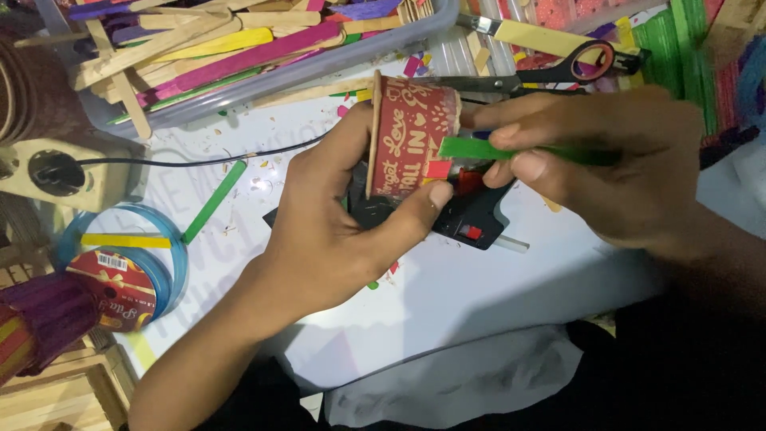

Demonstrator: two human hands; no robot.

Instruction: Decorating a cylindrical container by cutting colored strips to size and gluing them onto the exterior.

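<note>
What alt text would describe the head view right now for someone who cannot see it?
The left hand grips a red paper cup on its side while the right hand presses a green craft stick against it. A black glue gun lies beneath, with scissors and a tray of coloured sticks behind.

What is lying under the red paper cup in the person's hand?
A black glue gun lies on the white table beneath the red paper cup; the left hand covers its front part.

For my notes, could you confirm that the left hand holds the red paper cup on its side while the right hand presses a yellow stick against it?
Not quite: the stick is green, not yellow, as the head view shows. The left hand does hold the red cup on its side, and the right hand presses the stick against it.
</note>
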